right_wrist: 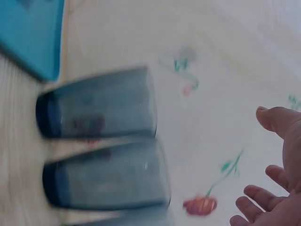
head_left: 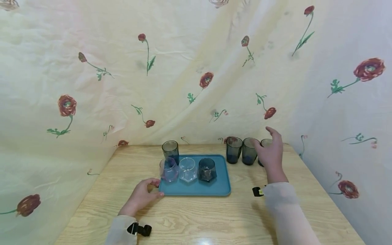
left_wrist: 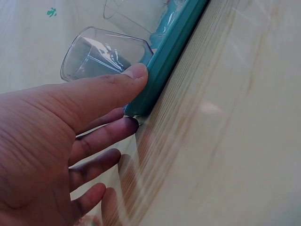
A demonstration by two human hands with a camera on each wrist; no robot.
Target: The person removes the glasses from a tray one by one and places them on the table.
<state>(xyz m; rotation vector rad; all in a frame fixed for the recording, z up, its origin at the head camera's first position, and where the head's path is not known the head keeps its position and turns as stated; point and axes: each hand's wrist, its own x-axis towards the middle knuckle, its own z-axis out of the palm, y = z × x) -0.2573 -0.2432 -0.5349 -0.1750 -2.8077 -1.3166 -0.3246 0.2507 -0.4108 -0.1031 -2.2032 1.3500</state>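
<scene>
At the front left corner of the blue tray (head_left: 196,191), my left hand (head_left: 141,197) touches the rim with its thumb and fingertips. In the left wrist view the thumb (left_wrist: 136,74) lies along the tray's outer wall, the lower fingers spread loosely. On the tray are a pinkish glass (head_left: 169,172), a clear glass (head_left: 188,172) and a dark faceted glass (head_left: 207,172), with a tall smoky glass (head_left: 170,149) behind at the left. My right hand (head_left: 273,153) is raised, fingers apart and holding nothing, overlapping the row of tall smoky glasses (head_left: 234,151) in the head view.
Right of the tray stand three tall smoky glasses, side by side; the rightmost is partly hidden by my hand. A wooden table (head_left: 196,221) carries everything. Flowered cloth (head_left: 183,68) hangs close behind it and along both sides.
</scene>
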